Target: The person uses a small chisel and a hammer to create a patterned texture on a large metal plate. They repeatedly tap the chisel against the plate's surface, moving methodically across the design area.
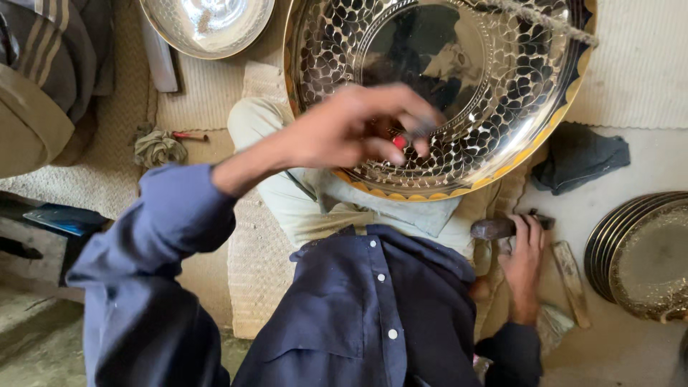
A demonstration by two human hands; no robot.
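Left hand over tray, right hand on hammer.

We see the left hand [351, 132] hovering over the near rim of the tray [502, 79], fingertips pinching a small dark, red-tipped tool [410, 136]; it is blurred. The tray leans on the lap, just beyond that hand. Our right hand [524, 261] closes on the hammer [494, 228], whose long axis runs left-right, beside the right knee. Count: one tray, one bowl [208, 25], one stack of plates [641, 251].
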